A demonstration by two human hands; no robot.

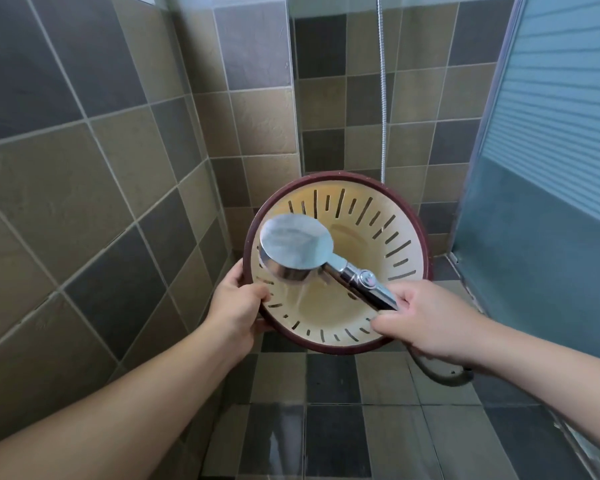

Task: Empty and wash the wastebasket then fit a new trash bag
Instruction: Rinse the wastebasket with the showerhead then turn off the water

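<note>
The wastebasket (378,216) is round, cream inside with dark slots in its wall and a maroon rim. It is tilted with its open mouth facing me, held above the shower floor. My left hand (238,303) grips its rim at the left, thumb inside. My right hand (426,320) holds the chrome handle of a shower head (297,245), whose round face hangs over the basket's mouth. A thin stream of water runs from the shower head down into the basket. The basket's outside and bottom are hidden.
Tiled walls in brown and grey close in on the left and behind. A frosted glass door (548,168) stands at the right. The metal shower hose (382,98) hangs down the back wall and loops on the wet tiled floor (326,427) under my right wrist.
</note>
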